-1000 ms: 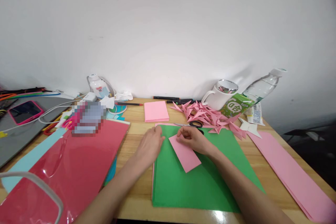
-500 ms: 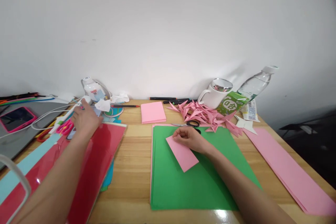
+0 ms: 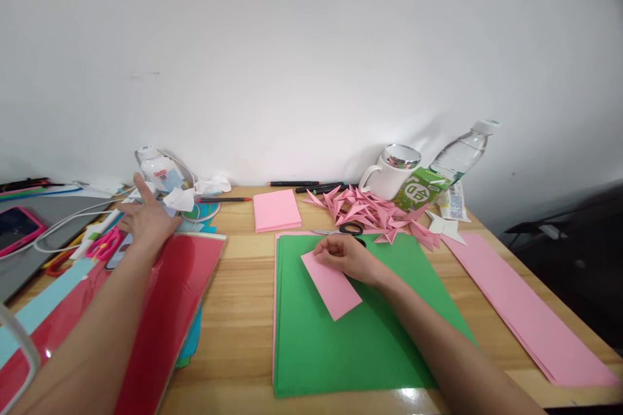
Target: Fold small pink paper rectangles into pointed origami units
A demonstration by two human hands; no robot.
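A folded-looking pink paper rectangle (image 3: 335, 293) is pinched at its upper edge by my right hand (image 3: 348, 256), just over a stack of green paper (image 3: 370, 350). Scissors (image 3: 349, 228) with black handles lie at the stack's far edge, partly behind that hand. At the left, my left hand (image 3: 150, 217) is spread over a phone (image 3: 118, 256), most of which it hides; whether they touch I cannot tell. Pink-handled scissors (image 3: 104, 244) are beside it. Under my left forearm lies a red sheet in a clear sleeve (image 3: 180, 292).
Square pink sheets (image 3: 277, 209) are stacked near the wall. Many folded pink pieces (image 3: 365, 211) lie before a white mug (image 3: 389, 175), a green carton (image 3: 417, 189) and a water bottle (image 3: 462, 152). Long pink strips (image 3: 525, 305) run along the right; a pink-cased phone (image 3: 18, 230) is far left.
The whole view has shifted slightly, so things sit further left. My left hand's fingers are more spread above the phone. My right hand keeps its hold on the pink paper.
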